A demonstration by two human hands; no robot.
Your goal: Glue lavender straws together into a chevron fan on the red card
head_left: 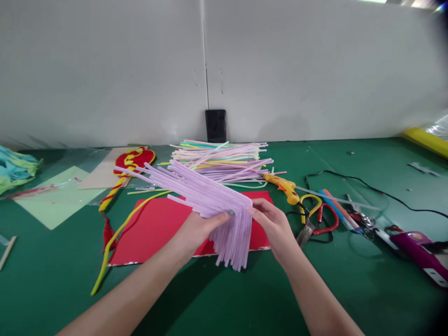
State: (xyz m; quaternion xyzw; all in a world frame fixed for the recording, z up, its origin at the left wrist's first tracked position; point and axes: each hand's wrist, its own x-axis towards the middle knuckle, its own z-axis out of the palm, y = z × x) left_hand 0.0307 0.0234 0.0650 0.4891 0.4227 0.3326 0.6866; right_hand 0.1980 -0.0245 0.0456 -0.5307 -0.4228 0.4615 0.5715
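Note:
A bundle of lilac pipe cleaners (pixel 206 189) is held up in front of me, bent at a sharp corner on its right side. One part fans out to the upper left and the other hangs downward. My left hand (pixel 201 228) grips the bundle from the left, thumb across its front. At the bent corner, my right hand (pixel 271 221) pinches the pipe cleaners between thumb and fingers. Beneath the bundle lies a red sheet (pixel 150 233) on the green table. Behind it is a pile of mixed pastel pipe cleaners (pixel 224 156).
Right of the sheet lie a yellow glue gun (pixel 285 186), red-handled pliers (pixel 325 219), glue sticks (pixel 338 210) and a purple tool (pixel 420 252). On the left are a red-and-yellow fan-shaped craft (pixel 135 161), a yellow pipe cleaner (pixel 119 233) and pale green paper (pixel 56 198). A phone (pixel 216 126) leans on the wall.

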